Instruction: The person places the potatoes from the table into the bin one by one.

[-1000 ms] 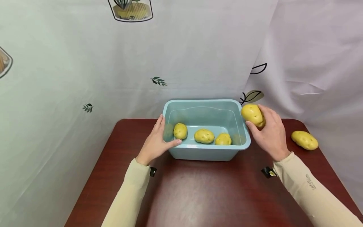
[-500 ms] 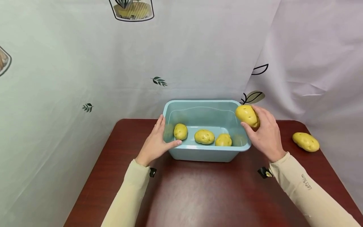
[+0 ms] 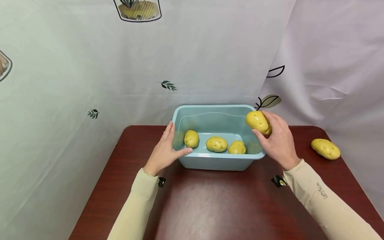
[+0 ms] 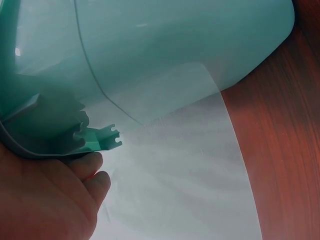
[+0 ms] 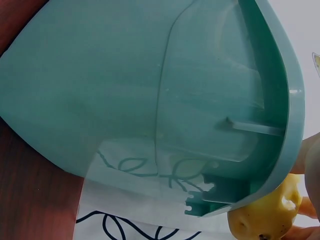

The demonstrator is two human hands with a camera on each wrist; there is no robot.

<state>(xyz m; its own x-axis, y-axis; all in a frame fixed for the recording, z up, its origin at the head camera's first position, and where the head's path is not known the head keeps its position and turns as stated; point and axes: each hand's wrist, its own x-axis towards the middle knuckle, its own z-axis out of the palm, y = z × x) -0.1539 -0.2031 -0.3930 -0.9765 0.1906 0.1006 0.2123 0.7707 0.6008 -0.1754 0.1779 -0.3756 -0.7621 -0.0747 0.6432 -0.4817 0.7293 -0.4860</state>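
A pale blue plastic bin (image 3: 216,162) stands at the back of the table with three yellow potatoes on its floor: one at the left (image 3: 191,138), one in the middle (image 3: 217,144), one at the right (image 3: 237,147). My left hand (image 3: 164,151) rests at its front left corner, fingers extended along the side and thumb lying on the front rim. In the left wrist view two fingertips (image 4: 97,185) show just under the rim. Another potato (image 3: 257,121) is held between thumb and fingers of my right hand (image 3: 279,138), overlapping the bin's right rim in the head view.
One more potato (image 3: 325,149) lies near the right edge of the dark red-brown table (image 3: 222,203). A white curtain (image 3: 210,50) printed with leaves and jars hangs close behind the bin and along both sides.
My right hand has moved a little left, bringing its potato from beside the bin's right rim to over that rim. My left hand and the bin have stayed in place.
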